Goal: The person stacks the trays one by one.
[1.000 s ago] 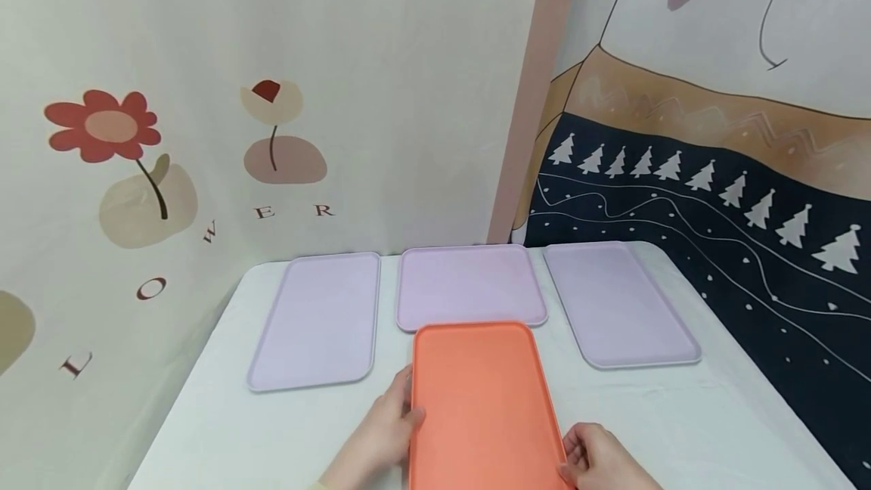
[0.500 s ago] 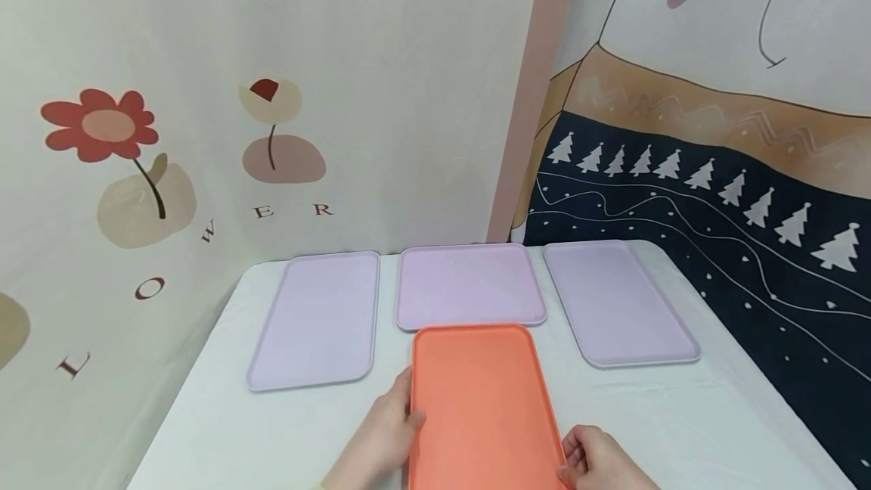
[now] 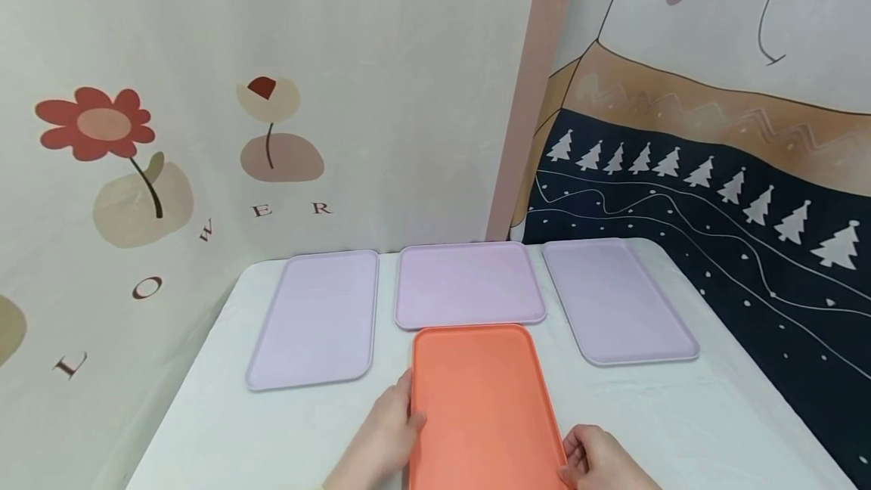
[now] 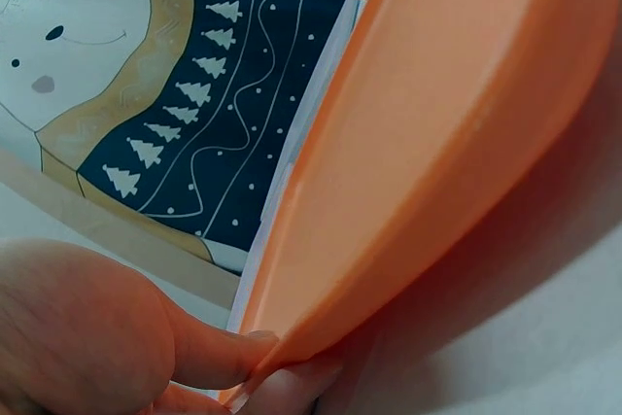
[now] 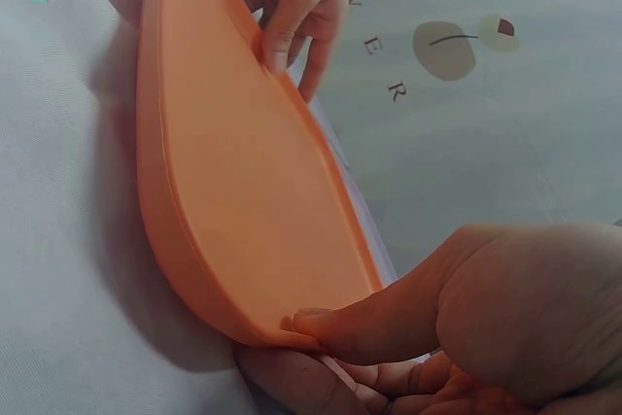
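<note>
An orange rectangular tray (image 3: 479,407) with a low raised rim lies lengthwise at the front middle in the head view; its near end runs out of the frame. My left hand (image 3: 384,429) pinches its left edge, thumb over the rim and fingers beneath. On the opposite side my right hand (image 3: 599,456) grips the right edge, lower down. The right wrist view has the right thumb (image 5: 379,323) on top of the rim with fingers curled under it. Under the orange tray (image 4: 418,133) a shadow falls on the cloth in the left wrist view.
Three lilac trays lie along the back of the white table (image 3: 204,429): a left one (image 3: 316,316), a middle one (image 3: 469,286) behind the orange tray's far edge, and a right one (image 3: 619,301). Printed fabric (image 3: 408,97) hangs behind and to the right.
Both hands and the orange tray stay almost in place, the tray's far edge a touch lower in the head view. The background shifts slightly with the head.
</note>
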### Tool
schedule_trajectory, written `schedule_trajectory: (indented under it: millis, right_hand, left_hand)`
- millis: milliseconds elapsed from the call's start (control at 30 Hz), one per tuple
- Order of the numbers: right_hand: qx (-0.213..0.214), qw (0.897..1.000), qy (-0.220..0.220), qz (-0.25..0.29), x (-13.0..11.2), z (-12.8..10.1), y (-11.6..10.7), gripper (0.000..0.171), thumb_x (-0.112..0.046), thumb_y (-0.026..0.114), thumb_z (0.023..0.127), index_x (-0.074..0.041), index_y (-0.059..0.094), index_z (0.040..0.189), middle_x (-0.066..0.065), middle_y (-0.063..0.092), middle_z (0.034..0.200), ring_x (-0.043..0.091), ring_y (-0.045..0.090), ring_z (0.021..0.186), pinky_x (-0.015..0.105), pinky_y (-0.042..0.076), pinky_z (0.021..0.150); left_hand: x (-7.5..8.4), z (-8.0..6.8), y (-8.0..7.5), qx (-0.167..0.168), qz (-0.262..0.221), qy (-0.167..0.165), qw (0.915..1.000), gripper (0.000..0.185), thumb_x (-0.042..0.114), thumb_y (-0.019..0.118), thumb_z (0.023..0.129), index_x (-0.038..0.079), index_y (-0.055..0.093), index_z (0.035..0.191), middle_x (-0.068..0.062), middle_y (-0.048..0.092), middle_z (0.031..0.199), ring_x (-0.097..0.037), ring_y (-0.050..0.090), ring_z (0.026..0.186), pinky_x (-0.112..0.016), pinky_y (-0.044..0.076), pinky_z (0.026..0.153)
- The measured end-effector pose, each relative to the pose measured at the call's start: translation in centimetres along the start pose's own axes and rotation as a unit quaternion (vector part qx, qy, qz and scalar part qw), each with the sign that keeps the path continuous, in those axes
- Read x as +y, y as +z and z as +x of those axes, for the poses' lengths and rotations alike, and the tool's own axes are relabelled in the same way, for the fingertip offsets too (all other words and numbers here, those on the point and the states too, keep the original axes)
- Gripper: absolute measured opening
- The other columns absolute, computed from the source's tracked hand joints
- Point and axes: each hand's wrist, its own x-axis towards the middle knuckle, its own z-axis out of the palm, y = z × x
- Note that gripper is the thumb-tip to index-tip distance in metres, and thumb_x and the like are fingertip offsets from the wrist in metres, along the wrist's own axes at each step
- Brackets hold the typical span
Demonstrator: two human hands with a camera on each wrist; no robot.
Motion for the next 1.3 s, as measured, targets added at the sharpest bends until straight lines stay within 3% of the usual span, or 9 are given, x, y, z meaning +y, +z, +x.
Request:
schedule_trajectory:
  millis: [133,500,1300]
  right_hand:
    - [0.003,1.0,-0.002,-0.005,-0.04,-0.02,-0.05,0.017,0.008,0.073,0.088,-0.001,0.059,0.088,0.003,0.056,0.075,0.01,0.053,0.067,0.021,0.045,0.059]
    - [0.005,1.0,0.009,0.009,-0.38,-0.03,-0.18,0.016,0.009,0.074,0.087,0.0,0.06,0.088,0.002,0.056,0.074,0.011,0.053,0.067,0.022,0.046,0.06]
    - [0.01,1.0,0.019,-0.01,-0.55,-0.01,-0.2,0.014,0.003,0.078,0.084,-0.002,0.065,0.085,0.002,0.061,0.071,0.014,0.057,0.067,0.023,0.048,0.059]
  left_hand:
    - [0.04,0.0,0.08,0.007,0.021,-0.011,0.9997,0.069,0.009,0.074,0.097,-0.009,0.042,0.154,-0.034,0.053,0.146,-0.055,0.04,0.142,-0.069,0.032,0.115]
    - [-0.03,-0.01,0.23,0.015,0.048,-0.002,0.9987,0.067,0.009,0.074,0.096,-0.009,0.044,0.153,-0.025,0.062,0.13,-0.043,0.057,0.127,-0.062,0.044,0.109]
    - [-0.09,-0.04,0.07,0.01,0.06,0.001,0.9981,0.068,0.007,0.077,0.093,-0.008,0.047,0.152,-0.016,0.063,0.11,-0.033,0.062,0.105,-0.059,0.051,0.098]
